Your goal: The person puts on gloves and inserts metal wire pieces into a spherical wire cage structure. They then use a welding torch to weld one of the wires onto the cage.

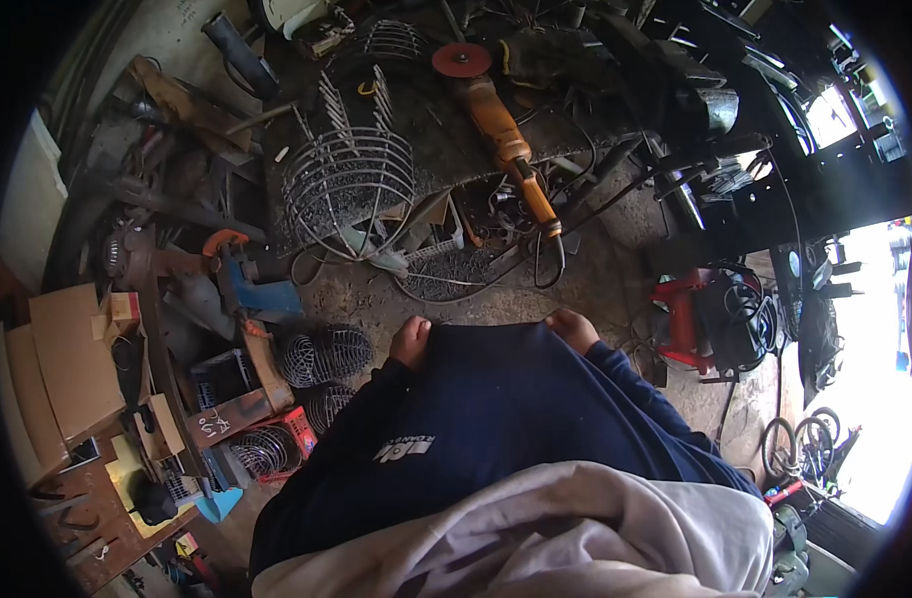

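Cluttered workshop floor (615,269), wire guard (348,189) and grinder (506,130) on bench

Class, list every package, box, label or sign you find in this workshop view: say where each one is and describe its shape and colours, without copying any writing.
Cardboard boxes: far left, flat brown flaps, open.
Small carton: on the boxes' upper right, tan and squarish.
Marked wooden board: lower left, brown slab with white scrawl.
Red crate: beside the board, holding wire coils.
White logo: on the dark blue garment, centre.

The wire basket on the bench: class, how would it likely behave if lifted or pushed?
The wire basket is open thin wire, so probably light for its size. Its ribs look rigid yet bendable. Domed and lying tilted, it may rock or roll when pushed.
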`<state>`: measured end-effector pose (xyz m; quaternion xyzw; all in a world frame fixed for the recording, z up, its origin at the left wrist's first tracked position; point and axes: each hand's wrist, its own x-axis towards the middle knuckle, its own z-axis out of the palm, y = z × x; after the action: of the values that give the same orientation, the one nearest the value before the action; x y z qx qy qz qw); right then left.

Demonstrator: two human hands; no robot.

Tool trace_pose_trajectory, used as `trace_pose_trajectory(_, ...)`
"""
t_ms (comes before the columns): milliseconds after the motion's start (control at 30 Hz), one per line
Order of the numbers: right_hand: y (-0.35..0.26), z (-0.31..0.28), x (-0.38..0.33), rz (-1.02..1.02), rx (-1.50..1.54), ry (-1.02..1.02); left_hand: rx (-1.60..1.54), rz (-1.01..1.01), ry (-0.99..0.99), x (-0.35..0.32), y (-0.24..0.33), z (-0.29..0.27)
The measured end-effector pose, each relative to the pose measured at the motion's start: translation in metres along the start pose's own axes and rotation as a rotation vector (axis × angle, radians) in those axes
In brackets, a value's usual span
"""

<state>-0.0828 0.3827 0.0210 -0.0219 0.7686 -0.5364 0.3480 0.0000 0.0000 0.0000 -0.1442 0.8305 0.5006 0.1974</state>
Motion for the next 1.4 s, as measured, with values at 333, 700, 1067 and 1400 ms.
trace_pose_trajectory(333, -0.319, -0.115, 0.118, -0.593, -0.495, 0.400, 0.143, -0.211, -0.116, 0.002, -0.104, -0.045)
trace_pose_trajectory(700, -0.372, -0.131, 0.263, -0.307, -1.369, 0.812, 0.468, -0.193, -0.256, -0.133, -0.332, -0.017)
trace_pose_trajectory(1067, -0.427, -0.228, 0.197, -1.044, 0.126, 0.957, -0.710, -0.710, -0.110, -0.106, -0.300, -0.027)
trace_pose_trajectory(1400, -0.366, -0.114, 0.032, -0.897, 0.128, 0.343, -0.348, 0.608, -0.190, -0.022, 0.188, -0.151)
